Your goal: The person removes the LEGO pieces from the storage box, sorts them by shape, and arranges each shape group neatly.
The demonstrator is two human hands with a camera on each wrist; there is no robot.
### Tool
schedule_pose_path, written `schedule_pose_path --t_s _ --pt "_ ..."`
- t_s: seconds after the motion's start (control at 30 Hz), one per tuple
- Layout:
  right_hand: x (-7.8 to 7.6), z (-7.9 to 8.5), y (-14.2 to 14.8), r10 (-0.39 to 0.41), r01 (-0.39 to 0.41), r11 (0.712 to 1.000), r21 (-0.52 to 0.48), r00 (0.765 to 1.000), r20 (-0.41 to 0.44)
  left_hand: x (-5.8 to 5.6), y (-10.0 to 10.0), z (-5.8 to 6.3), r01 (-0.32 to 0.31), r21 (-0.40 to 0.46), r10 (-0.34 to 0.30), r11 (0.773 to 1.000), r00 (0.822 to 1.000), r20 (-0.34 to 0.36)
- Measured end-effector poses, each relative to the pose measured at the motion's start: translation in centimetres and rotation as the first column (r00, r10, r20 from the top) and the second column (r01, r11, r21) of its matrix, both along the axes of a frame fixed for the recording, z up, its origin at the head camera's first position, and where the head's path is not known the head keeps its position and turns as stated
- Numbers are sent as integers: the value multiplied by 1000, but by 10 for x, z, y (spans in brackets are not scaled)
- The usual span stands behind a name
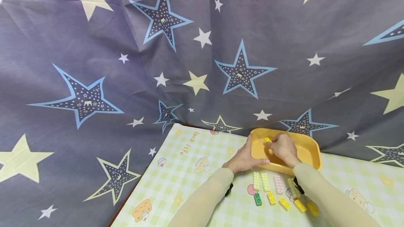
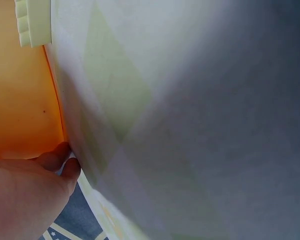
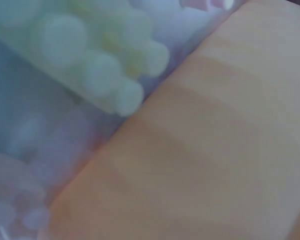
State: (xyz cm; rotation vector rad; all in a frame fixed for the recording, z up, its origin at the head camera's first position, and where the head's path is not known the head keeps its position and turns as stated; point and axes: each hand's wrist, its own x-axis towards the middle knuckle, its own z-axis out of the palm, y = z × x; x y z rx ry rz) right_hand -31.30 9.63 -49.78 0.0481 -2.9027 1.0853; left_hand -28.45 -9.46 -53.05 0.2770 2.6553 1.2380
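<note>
A shallow yellow plastic bin point(image 1: 310, 141) stands at the back of the table. My left hand point(image 1: 244, 157) holds its left front corner, thumb along the front wall and fingers at the side. In the left wrist view, the fingertips of that left hand point(image 2: 27, 185) touch the bin's orange-looking wall point(image 2: 20, 100) near its bottom edge. Reaching inside the bin, my right hand point(image 1: 284, 148) has curled fingers and pinches a small yellow toy brick point(image 1: 267, 139). The right wrist view does not show that grasp; it shows a blurred pale yellow brick point(image 3: 90, 55) close up.
Before the bin lie long studded bricks: pale yellow ones point(image 1: 265, 182), a pink one point(image 1: 278, 184) and an olive-looking one point(image 1: 294, 188). Nearer is a row with a green brick point(image 1: 257, 199) and several yellow bricks point(image 1: 284, 204). A star-patterned curtain point(image 1: 202, 55) hangs behind.
</note>
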Motion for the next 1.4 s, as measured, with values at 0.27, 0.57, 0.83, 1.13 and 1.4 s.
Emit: schedule_pose_path --t_s 0.27,0.57,0.83,1.13,1.4 --pt "9 7 5 9 -9 1000 -23 1000 -5 -1 0 -2 -3 2 3 1000 1000 -5" --pt "18 10 9 11 -13 999 -49 999 -35 0 1 -1 -4 -1 4 1000 1000 -1" --pt "33 22 15 29 -29 998 -55 1000 10 0 1 -1 -5 23 5 1000 1000 16" --pt "49 28 25 2 1 997 -77 999 38 0 0 0 4 26 -4 1000 1000 21" --pt "65 29 37 1 1 997 -81 1000 23 1 2 -1 -7 35 6 999 1000 22"
